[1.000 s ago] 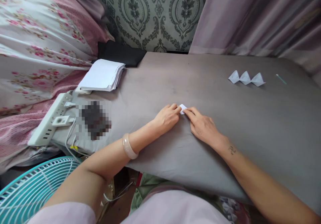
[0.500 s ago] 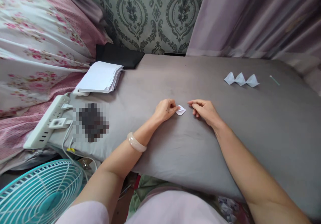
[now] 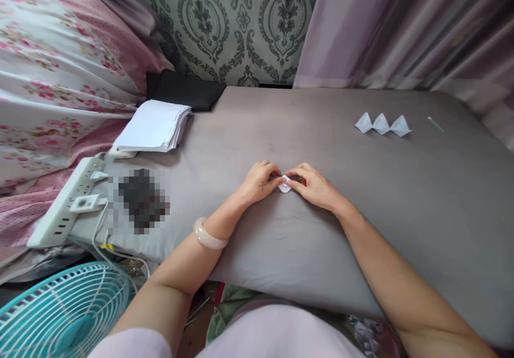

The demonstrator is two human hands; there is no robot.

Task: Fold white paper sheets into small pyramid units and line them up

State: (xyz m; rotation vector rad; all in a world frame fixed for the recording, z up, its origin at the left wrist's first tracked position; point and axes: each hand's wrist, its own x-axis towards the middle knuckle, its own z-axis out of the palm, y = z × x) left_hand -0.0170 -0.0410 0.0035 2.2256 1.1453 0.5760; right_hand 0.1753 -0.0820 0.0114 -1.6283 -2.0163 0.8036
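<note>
Between my two hands is a small square of folded white paper (image 3: 285,188), turned with a corner towards me, just above or on the grey cloth surface (image 3: 249,229). My left hand (image 3: 262,180) pinches its left side between thumb and fingers. On the right side, my right hand (image 3: 312,184) grips it the same way, thumb tip near the paper's middle. The fingertips cover the paper's upper edges. Farther off to the right stand three pointed folded-paper shapes (image 3: 381,124) in a row.
A stack of white paper (image 3: 152,127) lies at the left, beside a flat black item (image 3: 187,91). A power strip (image 3: 64,203) with plugs and cables runs along the left edge, near a blurred-out dark patch. A turquoise fan (image 3: 76,315) stands below. A thin cotton swab (image 3: 436,124) lies far right.
My right hand has moved left and closed on the folded paper, which my left hand alone held before. The view has shifted slightly.
</note>
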